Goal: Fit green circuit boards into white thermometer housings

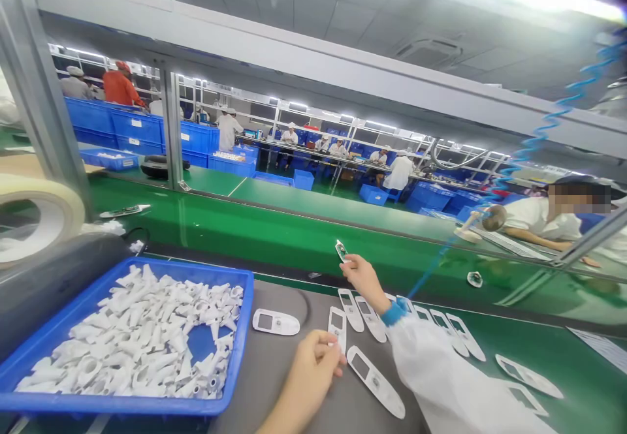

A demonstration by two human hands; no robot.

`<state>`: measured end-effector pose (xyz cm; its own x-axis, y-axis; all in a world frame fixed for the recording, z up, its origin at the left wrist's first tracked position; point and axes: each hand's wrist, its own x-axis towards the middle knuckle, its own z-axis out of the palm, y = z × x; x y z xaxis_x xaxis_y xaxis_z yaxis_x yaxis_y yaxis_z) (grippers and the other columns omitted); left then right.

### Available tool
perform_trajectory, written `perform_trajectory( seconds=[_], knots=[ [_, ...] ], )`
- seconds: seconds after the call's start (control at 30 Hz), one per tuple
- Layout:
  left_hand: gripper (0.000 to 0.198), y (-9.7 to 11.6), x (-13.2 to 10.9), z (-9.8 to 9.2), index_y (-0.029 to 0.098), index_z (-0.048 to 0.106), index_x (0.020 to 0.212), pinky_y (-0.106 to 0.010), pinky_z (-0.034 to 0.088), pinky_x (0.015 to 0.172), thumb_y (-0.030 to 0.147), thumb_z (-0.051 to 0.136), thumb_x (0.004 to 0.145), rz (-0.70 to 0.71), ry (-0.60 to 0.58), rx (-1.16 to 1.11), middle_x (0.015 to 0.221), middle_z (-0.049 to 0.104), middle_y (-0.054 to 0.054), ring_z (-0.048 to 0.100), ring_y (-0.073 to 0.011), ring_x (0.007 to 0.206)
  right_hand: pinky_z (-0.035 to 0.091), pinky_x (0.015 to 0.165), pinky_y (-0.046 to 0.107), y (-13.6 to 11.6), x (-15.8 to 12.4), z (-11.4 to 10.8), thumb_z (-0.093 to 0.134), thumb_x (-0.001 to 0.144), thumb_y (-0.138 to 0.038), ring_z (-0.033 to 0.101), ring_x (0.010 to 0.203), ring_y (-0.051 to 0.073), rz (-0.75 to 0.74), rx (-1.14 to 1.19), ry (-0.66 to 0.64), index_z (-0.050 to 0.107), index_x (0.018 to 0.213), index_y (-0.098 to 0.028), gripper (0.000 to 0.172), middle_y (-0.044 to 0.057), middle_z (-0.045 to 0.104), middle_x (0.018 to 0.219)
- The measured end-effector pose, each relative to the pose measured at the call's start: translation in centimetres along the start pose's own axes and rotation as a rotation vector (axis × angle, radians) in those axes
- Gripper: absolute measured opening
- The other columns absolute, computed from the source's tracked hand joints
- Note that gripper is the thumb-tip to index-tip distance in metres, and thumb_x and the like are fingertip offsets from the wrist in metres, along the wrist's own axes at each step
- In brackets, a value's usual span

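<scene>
My left hand is closed, fingers bent, around the lower end of a white plastic shell with a rectangular window. Farther forward, my right hand pinches a small white-edged part with a green circuit board above the green belt. A blue band circles the right wrist. Near the left hand lie a larger windowed shell to the right and another shell to the left. Several similar shells rest in a row beneath and beyond my right forearm.
On the left, a blue tray holds many small white plastic pieces. A tape roll stands behind it. A small part lies on the green belt. One blue coiled hose hangs at right, near a co-worker.
</scene>
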<state>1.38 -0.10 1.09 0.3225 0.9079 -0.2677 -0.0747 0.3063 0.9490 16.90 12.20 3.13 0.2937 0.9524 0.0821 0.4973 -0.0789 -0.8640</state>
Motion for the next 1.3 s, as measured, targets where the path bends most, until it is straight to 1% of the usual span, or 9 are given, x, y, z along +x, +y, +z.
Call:
perform_trajectory(
  seconds=[0.1,0.13,0.23,0.33,0.47,0.63,0.93,1.07,1.3],
  knots=[
    [0.014,-0.7,-0.1,0.1,0.016,0.050,0.070,-0.022,0.035,0.053,0.026,0.041,0.074,0.217,-0.012,0.239,0.065,0.058,-0.001,0.051,-0.0117,0.058,0.041,0.054,0.022,-0.5,-5.4,-1.1,0.062,0.067,-0.020,0.052,0.054,0.011,-0.111,-0.034,-0.190,0.057,0.066,-0.016,0.007,-0.004,0.056,0.055],
    [0.016,-0.9,-0.2,0.1,0.017,0.051,0.068,-0.022,0.035,0.054,0.025,0.040,0.075,0.265,-0.007,0.319,0.063,0.058,0.000,0.050,-0.0116,0.057,0.039,0.051,0.021,-0.6,-7.3,-1.4,0.061,0.066,-0.021,0.050,0.052,0.011,-0.146,-0.050,-0.245,0.055,0.059,-0.016,0.011,-0.004,0.054,0.052],
    [0.018,-1.2,-0.5,0.0,0.019,0.051,0.070,-0.022,0.036,0.057,0.024,0.036,0.078,0.286,0.023,0.506,0.067,0.060,0.000,0.053,-0.0127,0.061,0.038,0.051,0.021,-0.1,-12.0,-1.2,0.048,0.075,-0.024,0.051,0.054,0.012,-0.255,-0.083,-0.370,0.051,0.062,-0.018,0.014,-0.002,0.055,0.057],
    [0.016,-1.0,-0.7,-0.2,0.018,0.051,0.076,-0.026,0.037,0.065,0.017,0.035,0.077,0.249,0.086,0.773,0.080,0.061,-0.003,0.054,-0.0166,0.075,0.039,0.051,0.022,1.1,-14.1,-0.3,0.040,0.080,-0.025,0.051,0.054,0.012,-0.256,-0.072,-0.363,0.049,0.074,-0.019,0.013,-0.001,0.056,0.061],
    [0.020,-0.2,-1.1,-0.2,0.018,0.052,0.082,-0.030,0.038,0.067,0.011,0.034,0.076,0.176,0.095,1.048,0.090,0.058,-0.005,0.053,-0.0203,0.084,0.038,0.053,0.023,2.9,-13.7,0.2,0.040,0.079,-0.021,0.049,0.053,0.013,-0.356,-0.198,-0.332,0.049,0.084,-0.019,0.010,-0.002,0.055,0.061],
    [0.019,-0.2,-1.1,-0.3,0.019,0.051,0.086,-0.029,0.039,0.068,0.014,0.036,0.076,0.182,0.075,1.095,0.091,0.057,-0.003,0.052,-0.0193,0.087,0.038,0.054,0.024,4.4,-12.5,-0.7,0.043,0.075,-0.017,0.050,0.055,0.014,-0.366,-0.318,-0.342,0.048,0.090,-0.019,0.017,-0.001,0.055,0.064],
    [0.021,-0.2,-1.0,-0.1,0.020,0.052,0.086,-0.031,0.040,0.067,0.015,0.034,0.076,0.189,0.032,1.201,0.092,0.057,-0.003,0.051,-0.0198,0.087,0.036,0.054,0.025,5.0,-12.2,-0.7,0.039,0.079,-0.021,0.053,0.057,0.016,-0.376,-0.483,-0.294,0.049,0.082,-0.020,0.011,-0.001,0.055,0.063],
    [0.024,-0.1,-1.1,0.0,0.019,0.052,0.090,-0.033,0.041,0.070,0.015,0.032,0.076,0.174,0.009,1.221,0.096,0.056,-0.006,0.050,-0.0220,0.090,0.036,0.054,0.025,4.5,-12.8,-0.5,0.035,0.081,-0.024,0.053,0.058,0.016,-0.405,-0.440,-0.310,0.047,0.080,-0.021,0.013,0.001,0.057,0.067],
    [0.027,-0.2,-1.1,0.0,0.017,0.050,0.095,-0.041,0.041,0.074,0.018,0.032,0.075,0.139,-0.020,1.209,0.101,0.055,-0.008,0.048,-0.0260,0.094,0.037,0.052,0.025,4.4,-13.9,0.3,0.031,0.082,-0.028,0.053,0.056,0.016,-0.308,-0.321,-0.368,0.045,0.078,-0.024,0.015,0.000,0.056,0.063]
  ],
)
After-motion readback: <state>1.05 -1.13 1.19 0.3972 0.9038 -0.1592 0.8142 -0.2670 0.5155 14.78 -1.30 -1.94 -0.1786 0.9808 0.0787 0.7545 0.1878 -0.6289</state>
